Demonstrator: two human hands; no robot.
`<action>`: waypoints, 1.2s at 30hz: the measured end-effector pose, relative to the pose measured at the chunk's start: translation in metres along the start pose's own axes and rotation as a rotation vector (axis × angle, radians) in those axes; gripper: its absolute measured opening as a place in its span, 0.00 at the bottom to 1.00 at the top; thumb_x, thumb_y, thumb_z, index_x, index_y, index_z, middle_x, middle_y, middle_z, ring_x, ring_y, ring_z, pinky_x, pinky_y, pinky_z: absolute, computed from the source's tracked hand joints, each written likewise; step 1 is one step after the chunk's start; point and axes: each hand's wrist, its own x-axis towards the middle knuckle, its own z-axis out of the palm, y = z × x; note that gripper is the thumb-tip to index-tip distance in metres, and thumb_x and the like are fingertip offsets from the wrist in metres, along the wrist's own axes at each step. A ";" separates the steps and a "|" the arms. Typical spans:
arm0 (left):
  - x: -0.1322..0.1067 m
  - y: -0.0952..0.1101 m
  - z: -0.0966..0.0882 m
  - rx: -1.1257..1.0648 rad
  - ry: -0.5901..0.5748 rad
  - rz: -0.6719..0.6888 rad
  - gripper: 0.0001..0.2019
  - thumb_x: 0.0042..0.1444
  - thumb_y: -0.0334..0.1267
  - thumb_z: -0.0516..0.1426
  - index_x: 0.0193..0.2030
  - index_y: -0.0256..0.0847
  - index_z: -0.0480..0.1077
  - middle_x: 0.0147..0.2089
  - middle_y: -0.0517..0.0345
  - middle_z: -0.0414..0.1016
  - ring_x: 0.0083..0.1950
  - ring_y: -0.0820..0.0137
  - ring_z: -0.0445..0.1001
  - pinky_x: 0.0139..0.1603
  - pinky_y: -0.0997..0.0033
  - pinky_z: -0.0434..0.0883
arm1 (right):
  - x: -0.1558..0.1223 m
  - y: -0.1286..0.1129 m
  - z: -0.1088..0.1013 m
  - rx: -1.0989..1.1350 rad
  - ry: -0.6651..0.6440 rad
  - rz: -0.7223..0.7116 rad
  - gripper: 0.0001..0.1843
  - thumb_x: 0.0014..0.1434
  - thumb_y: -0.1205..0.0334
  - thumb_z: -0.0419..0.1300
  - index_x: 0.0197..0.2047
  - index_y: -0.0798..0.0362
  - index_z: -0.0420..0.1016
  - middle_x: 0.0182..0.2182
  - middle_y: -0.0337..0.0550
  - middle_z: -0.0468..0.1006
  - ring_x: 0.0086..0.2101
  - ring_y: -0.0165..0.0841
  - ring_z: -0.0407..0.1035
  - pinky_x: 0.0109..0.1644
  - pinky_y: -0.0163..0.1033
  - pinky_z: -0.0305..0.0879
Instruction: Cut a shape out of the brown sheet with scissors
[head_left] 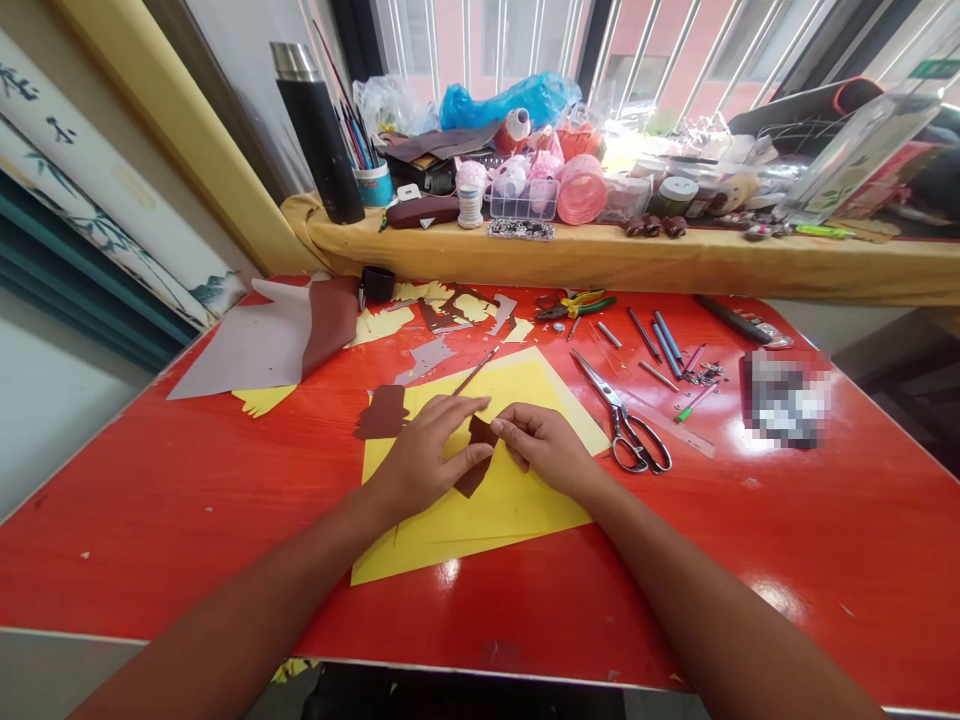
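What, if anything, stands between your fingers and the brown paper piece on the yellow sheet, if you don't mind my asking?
Nothing visible does: the left hand and right hand rest on the brown paper piece, which lies on the yellow sheet. The scissors lie off to the right, apart from them.

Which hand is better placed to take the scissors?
Probably the right hand: it rests closer to the steel scissors lying beside the yellow card; the left hand sits farther away.

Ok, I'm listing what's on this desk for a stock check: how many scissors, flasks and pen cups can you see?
Scissors: 1
Flask: 1
Pen cup: 1
Total: 3
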 end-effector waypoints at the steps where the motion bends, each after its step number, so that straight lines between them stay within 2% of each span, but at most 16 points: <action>1: 0.001 -0.002 0.002 -0.016 -0.046 -0.030 0.18 0.70 0.43 0.64 0.64 0.48 0.80 0.58 0.50 0.86 0.62 0.54 0.80 0.65 0.49 0.77 | 0.000 0.000 0.001 -0.010 -0.005 -0.003 0.26 0.68 0.34 0.67 0.32 0.47 0.74 0.18 0.30 0.68 0.20 0.31 0.60 0.26 0.37 0.56; 3: 0.002 -0.004 0.005 -0.078 -0.091 -0.121 0.11 0.68 0.41 0.63 0.55 0.47 0.83 0.49 0.52 0.87 0.54 0.56 0.81 0.58 0.52 0.77 | 0.000 0.001 0.002 -0.023 -0.008 -0.008 0.25 0.68 0.35 0.66 0.33 0.47 0.75 0.19 0.30 0.68 0.20 0.31 0.61 0.26 0.37 0.56; 6: 0.005 -0.005 0.006 -0.273 -0.086 -0.318 0.08 0.64 0.44 0.66 0.45 0.45 0.82 0.42 0.54 0.85 0.44 0.61 0.80 0.47 0.59 0.76 | 0.000 0.001 0.002 -0.036 0.008 -0.015 0.25 0.70 0.35 0.65 0.33 0.48 0.75 0.20 0.32 0.69 0.22 0.32 0.63 0.28 0.38 0.58; 10: 0.008 -0.003 0.005 -0.606 -0.035 -0.510 0.15 0.57 0.50 0.72 0.41 0.43 0.77 0.35 0.57 0.82 0.34 0.67 0.77 0.38 0.65 0.73 | 0.001 -0.002 0.001 -0.048 0.072 -0.043 0.27 0.70 0.33 0.63 0.34 0.48 0.76 0.27 0.37 0.76 0.28 0.35 0.68 0.32 0.39 0.62; 13: 0.011 -0.003 0.001 -0.756 0.057 -0.598 0.20 0.53 0.52 0.74 0.42 0.41 0.76 0.33 0.56 0.83 0.32 0.68 0.77 0.36 0.67 0.73 | 0.000 -0.004 0.001 -0.036 0.077 -0.038 0.29 0.71 0.31 0.62 0.32 0.47 0.75 0.23 0.36 0.74 0.25 0.35 0.67 0.31 0.39 0.63; 15: 0.012 -0.003 -0.002 -0.803 0.118 -0.627 0.22 0.52 0.52 0.75 0.43 0.40 0.77 0.35 0.54 0.85 0.33 0.68 0.79 0.37 0.67 0.73 | 0.000 -0.003 0.002 -0.024 0.075 -0.024 0.29 0.72 0.31 0.62 0.31 0.47 0.74 0.19 0.33 0.70 0.21 0.33 0.63 0.28 0.39 0.61; 18: 0.012 -0.003 -0.006 -0.831 0.148 -0.654 0.23 0.52 0.52 0.76 0.45 0.40 0.77 0.36 0.53 0.86 0.35 0.66 0.82 0.38 0.66 0.75 | 0.000 -0.002 0.002 -0.005 0.107 -0.007 0.28 0.70 0.31 0.64 0.32 0.47 0.74 0.17 0.31 0.69 0.19 0.32 0.61 0.27 0.38 0.60; 27: 0.009 -0.002 -0.005 -0.745 0.067 -0.603 0.24 0.55 0.53 0.75 0.49 0.42 0.74 0.39 0.50 0.89 0.38 0.61 0.87 0.42 0.61 0.80 | 0.002 -0.002 0.001 0.059 0.194 0.021 0.30 0.66 0.28 0.67 0.30 0.46 0.72 0.17 0.31 0.68 0.17 0.30 0.58 0.23 0.37 0.54; 36: 0.007 -0.004 -0.006 -0.821 0.054 -0.626 0.25 0.59 0.51 0.74 0.52 0.42 0.70 0.41 0.49 0.90 0.41 0.60 0.89 0.45 0.60 0.81 | 0.002 -0.002 0.000 0.115 0.238 0.035 0.35 0.65 0.23 0.66 0.28 0.46 0.68 0.18 0.33 0.69 0.16 0.30 0.60 0.21 0.37 0.54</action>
